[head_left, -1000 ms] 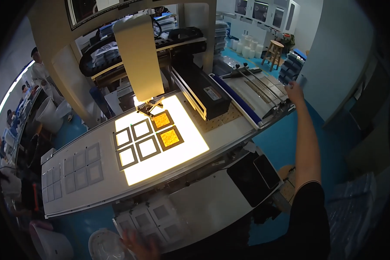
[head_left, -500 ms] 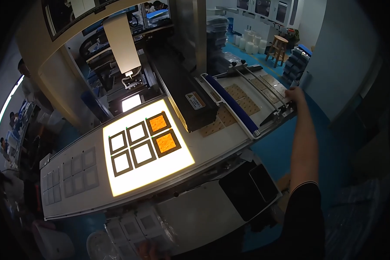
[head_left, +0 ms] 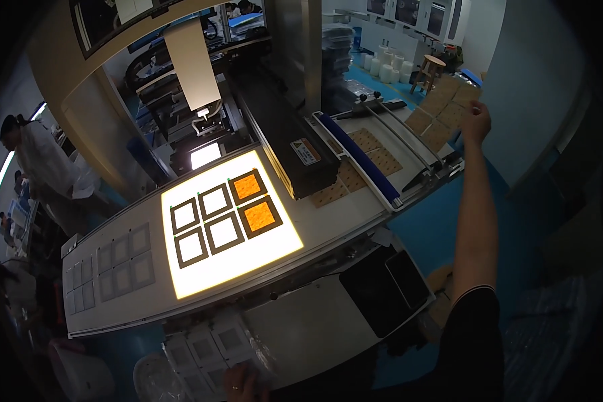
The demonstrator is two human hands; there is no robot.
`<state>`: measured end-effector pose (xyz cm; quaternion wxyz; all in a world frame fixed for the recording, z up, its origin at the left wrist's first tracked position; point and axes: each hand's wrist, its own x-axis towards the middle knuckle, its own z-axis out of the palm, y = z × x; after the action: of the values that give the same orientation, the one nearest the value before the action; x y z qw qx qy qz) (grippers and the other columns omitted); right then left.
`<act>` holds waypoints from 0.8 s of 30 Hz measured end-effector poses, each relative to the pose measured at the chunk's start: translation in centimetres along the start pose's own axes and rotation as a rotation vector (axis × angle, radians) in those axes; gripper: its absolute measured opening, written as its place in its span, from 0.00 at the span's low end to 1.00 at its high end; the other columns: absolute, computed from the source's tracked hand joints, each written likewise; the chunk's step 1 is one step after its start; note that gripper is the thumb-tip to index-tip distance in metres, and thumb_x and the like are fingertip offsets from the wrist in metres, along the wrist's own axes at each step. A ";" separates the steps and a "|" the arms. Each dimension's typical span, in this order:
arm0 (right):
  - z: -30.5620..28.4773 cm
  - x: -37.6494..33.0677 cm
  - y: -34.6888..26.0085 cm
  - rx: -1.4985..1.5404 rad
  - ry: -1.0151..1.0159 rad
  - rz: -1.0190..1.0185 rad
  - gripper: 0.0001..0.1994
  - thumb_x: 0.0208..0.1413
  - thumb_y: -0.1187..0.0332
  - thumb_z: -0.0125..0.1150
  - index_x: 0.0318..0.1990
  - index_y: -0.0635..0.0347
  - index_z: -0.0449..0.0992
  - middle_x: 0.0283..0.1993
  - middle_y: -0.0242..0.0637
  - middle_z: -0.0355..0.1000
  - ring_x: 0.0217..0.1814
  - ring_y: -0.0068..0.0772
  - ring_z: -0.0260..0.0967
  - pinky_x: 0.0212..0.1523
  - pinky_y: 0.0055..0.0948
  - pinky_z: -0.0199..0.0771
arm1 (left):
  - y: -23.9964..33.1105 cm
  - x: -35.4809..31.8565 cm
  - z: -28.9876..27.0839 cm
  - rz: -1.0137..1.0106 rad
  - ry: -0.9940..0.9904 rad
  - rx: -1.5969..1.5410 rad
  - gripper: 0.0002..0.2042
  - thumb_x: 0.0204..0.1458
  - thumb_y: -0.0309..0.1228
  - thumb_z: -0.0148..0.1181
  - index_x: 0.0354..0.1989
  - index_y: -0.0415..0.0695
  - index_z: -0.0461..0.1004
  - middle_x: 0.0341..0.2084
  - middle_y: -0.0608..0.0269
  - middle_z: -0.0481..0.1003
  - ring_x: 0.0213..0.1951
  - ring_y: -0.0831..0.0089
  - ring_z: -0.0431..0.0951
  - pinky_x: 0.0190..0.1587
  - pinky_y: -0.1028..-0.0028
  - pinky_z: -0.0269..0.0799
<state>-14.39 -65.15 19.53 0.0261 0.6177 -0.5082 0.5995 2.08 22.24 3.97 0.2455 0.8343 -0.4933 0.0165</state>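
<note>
My right hand (head_left: 476,123) pinches the near edge of a brown perforated sheet (head_left: 442,110) divided into several squares. It holds the sheet raised and tilted above the right end of a flat machine bed. At the lower edge, my left hand (head_left: 241,383) is dim, its fingers curled at the edge of a pale sheet with grey squares (head_left: 204,348) and clear film around it. A bright lit panel (head_left: 241,268) on the bed shows several dark square frames, two of them filled with orange pieces (head_left: 259,216).
A dark blue roller (head_left: 358,161) crosses the bed, with brown perforated squares (head_left: 382,161) beneath and beside it. Left of it stands a black machine beam (head_left: 295,147). Fainter framed squares (head_left: 124,258) lie on the left bed. A person (head_left: 40,161) stands far left; a wooden stool (head_left: 427,74) stands behind.
My right hand has risen from the bed's right end, lifting the brown sheet up and tilting it. My left hand shows more clearly at the lower edge. A person has come into view at left.
</note>
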 end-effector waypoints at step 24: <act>-44.8 -19.6 -1.7 -0.083 -0.200 0.387 0.14 0.73 0.69 0.60 0.59 0.64 0.82 0.54 0.38 0.81 0.57 0.32 0.75 0.59 0.31 0.74 | -2.2 3.2 -0.3 0.191 -0.170 -0.048 0.30 0.42 0.36 0.77 0.58 0.46 0.77 0.61 0.47 0.71 0.67 0.48 0.69 0.70 0.42 0.58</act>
<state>-40.66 -23.88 17.95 -0.1145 0.5634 -0.6415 0.5079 5.59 20.58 4.24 0.2201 0.7758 -0.5898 -0.0429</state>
